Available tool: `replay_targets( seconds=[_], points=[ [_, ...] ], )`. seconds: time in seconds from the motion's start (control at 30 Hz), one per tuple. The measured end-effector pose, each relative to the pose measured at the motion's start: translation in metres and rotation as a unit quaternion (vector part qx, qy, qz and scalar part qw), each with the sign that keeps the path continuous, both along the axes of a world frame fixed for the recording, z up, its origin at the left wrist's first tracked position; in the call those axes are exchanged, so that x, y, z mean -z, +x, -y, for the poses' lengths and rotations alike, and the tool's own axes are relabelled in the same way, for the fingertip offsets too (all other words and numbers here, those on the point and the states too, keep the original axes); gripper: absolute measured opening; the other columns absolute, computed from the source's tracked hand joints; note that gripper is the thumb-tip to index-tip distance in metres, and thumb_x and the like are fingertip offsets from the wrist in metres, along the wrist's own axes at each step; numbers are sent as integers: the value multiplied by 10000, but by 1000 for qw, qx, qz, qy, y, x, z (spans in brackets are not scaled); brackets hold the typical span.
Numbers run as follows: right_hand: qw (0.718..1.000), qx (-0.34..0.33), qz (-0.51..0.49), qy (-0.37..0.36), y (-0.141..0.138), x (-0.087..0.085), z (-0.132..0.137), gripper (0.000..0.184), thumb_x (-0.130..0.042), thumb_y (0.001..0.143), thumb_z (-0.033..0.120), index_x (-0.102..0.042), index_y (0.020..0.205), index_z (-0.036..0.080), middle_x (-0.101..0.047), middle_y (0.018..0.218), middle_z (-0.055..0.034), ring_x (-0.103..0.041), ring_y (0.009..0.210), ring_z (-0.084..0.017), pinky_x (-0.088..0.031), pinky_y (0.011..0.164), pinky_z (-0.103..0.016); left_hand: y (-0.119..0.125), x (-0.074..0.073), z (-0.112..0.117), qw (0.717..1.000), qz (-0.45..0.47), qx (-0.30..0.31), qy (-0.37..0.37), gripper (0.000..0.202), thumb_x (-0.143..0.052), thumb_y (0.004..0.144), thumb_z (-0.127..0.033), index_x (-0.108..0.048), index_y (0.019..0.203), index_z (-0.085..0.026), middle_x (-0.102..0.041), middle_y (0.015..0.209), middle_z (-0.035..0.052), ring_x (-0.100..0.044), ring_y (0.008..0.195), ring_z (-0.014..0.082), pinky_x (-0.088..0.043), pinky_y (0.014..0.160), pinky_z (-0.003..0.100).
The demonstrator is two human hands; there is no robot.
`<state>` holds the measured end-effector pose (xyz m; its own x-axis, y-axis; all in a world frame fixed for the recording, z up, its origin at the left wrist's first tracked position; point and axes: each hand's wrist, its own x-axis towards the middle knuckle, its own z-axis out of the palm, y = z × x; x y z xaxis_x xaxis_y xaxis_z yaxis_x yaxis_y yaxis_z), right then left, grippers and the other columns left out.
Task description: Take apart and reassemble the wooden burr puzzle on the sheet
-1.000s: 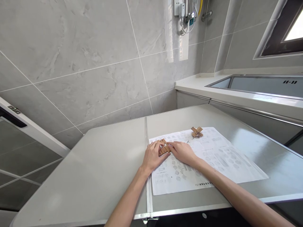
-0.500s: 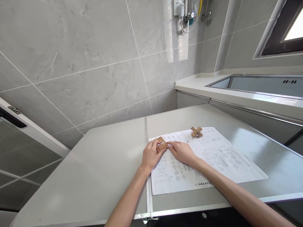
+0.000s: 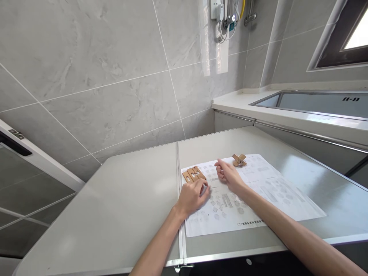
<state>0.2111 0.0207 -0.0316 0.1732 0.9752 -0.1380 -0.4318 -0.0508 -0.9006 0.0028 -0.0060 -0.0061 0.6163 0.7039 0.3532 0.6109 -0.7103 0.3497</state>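
one flat notched wooden piece [image 3: 194, 174] lies just beyond the left hand [image 3: 193, 197], apparently curled, empty; right hand [image 3: 229, 177] loosely open

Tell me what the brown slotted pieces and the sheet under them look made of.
The brown slotted pieces look like thin plywood or stiff card: tan, matte, flat, cut notches. The sheet seems plain paper: white, matte, printed with small diagrams.

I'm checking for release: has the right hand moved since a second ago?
Yes. The right hand has left the flat wooden pieces and shifted right, toward the unmoved wooden cross.
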Motion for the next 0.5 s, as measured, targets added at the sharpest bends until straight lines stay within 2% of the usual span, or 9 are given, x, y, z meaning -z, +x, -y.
replay_targets(
  seconds=[0.1, 0.17, 0.27, 0.4, 0.5],
  points=[
    [998, 24, -66, 8, 15, 4, -8, 350, -516, 982, 553, -511, 844, 232, -365, 635, 71, -275, 451, -90, -231, 364, -210, 4, -1, 6, 999, -24, 40, -5, 243, -454, 1057, -384, -653, 1044, -245, -677, 718, 12, -644, 614, 180, -440, 602, 299],
    [979, 43, -198, 1, 26, 7, -12, 317, -528, 988, 512, -489, 843, 233, -360, 621, 75, -271, 430, -80, -257, 337, -199, 6, 1, 8, 998, -36, 59, -7, 249, -453, 1057, -381, -660, 1046, -241, -683, 709, 11, -653, 611, 175, -444, 598, 292],
    [944, 55, -325, -6, 37, 11, -15, 287, -497, 1002, 476, -447, 844, 242, -347, 597, 86, -289, 391, -74, -264, 299, -186, 7, 5, 8, 996, -34, 85, -1, 211, -484, 1041, -348, -656, 1015, -227, -679, 676, -7, -643, 579, 154, -433, 569, 268],
    [932, 63, -357, 0, 44, 13, -17, 296, -395, 1014, 481, -407, 834, 248, -330, 576, 91, -307, 375, -76, -268, 284, -180, 7, 9, 6, 995, -14, 101, 21, 137, -537, 1011, -301, -633, 982, -207, -653, 633, -37, -604, 528, 124, -391, 525, 241],
    [928, 62, -367, -2, 45, 12, -17, 251, -368, 1005, 411, -385, 816, 246, -320, 561, 94, -313, 369, -73, -268, 286, -176, 7, 9, 6, 994, -13, 103, 25, 122, -545, 1009, -291, -627, 982, -205, -648, 630, -43, -597, 526, 118, -388, 531, 235]
  ],
)
